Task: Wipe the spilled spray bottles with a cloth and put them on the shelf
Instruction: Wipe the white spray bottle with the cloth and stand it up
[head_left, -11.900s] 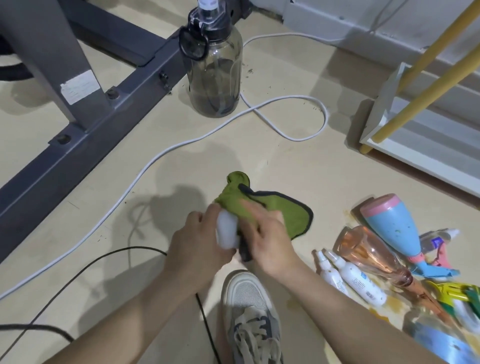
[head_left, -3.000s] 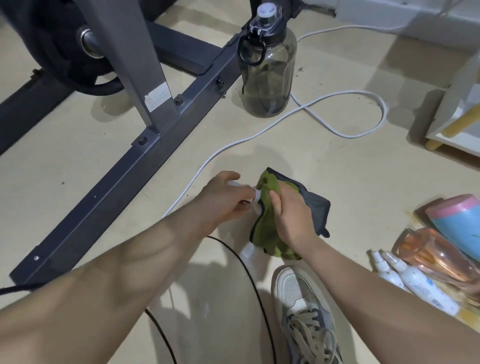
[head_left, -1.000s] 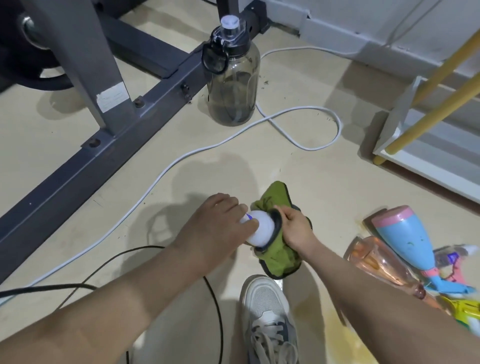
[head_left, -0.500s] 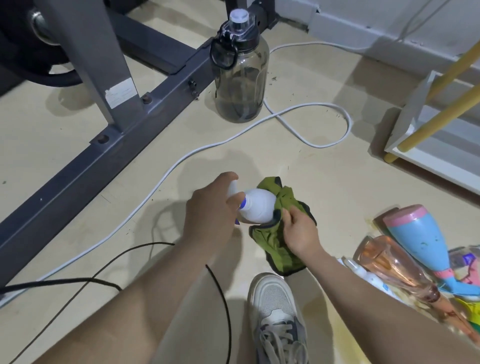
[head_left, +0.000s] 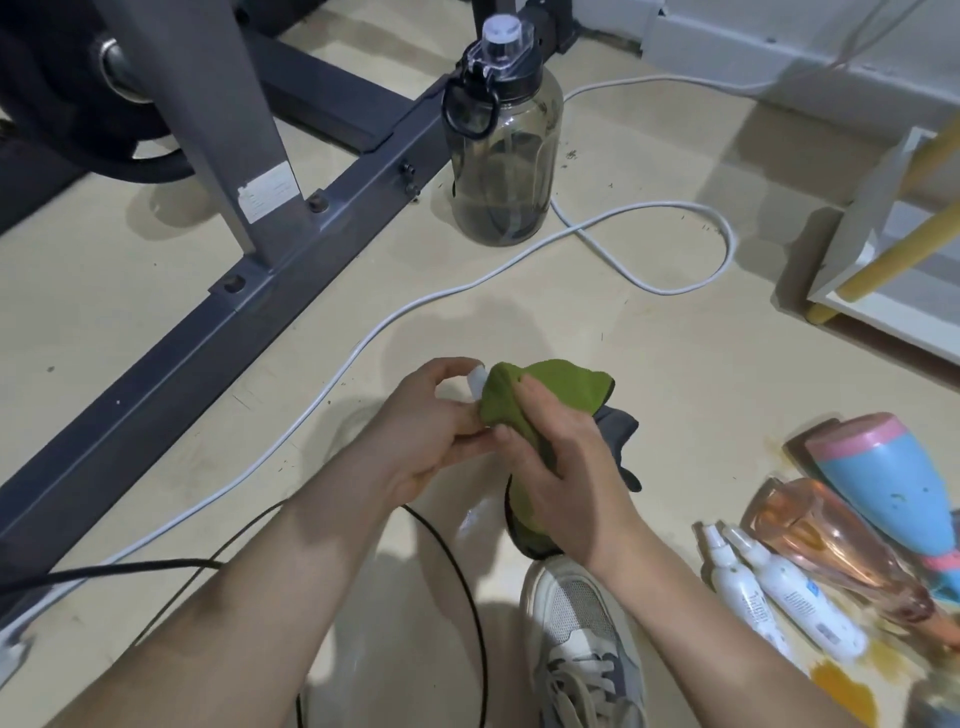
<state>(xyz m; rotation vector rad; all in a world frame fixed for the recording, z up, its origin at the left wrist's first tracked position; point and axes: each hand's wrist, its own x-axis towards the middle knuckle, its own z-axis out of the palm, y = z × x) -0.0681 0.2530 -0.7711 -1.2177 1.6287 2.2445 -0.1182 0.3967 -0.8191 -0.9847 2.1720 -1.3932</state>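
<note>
Your right hand (head_left: 566, 467) now grips cloth (head_left: 550, 384) around the bottle (head_left: 477, 382) your left hand (head_left: 421, 441) pinches; spilled bottles (head_left: 795, 592) to their right await wiping.

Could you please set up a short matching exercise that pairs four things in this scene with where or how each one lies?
Things
1. green cloth
2. large water bottle
3. small white spray bottles
4. blue and pink bottle

Places or states
A. stands upright beside the grey metal frame
B. lies on its side at the far right of the floor
C. wrapped round the white bottle held between the left hand and right hand
D. lie side by side on the floor, right of the shoe

Pairs: 1-C, 2-A, 3-D, 4-B
</note>
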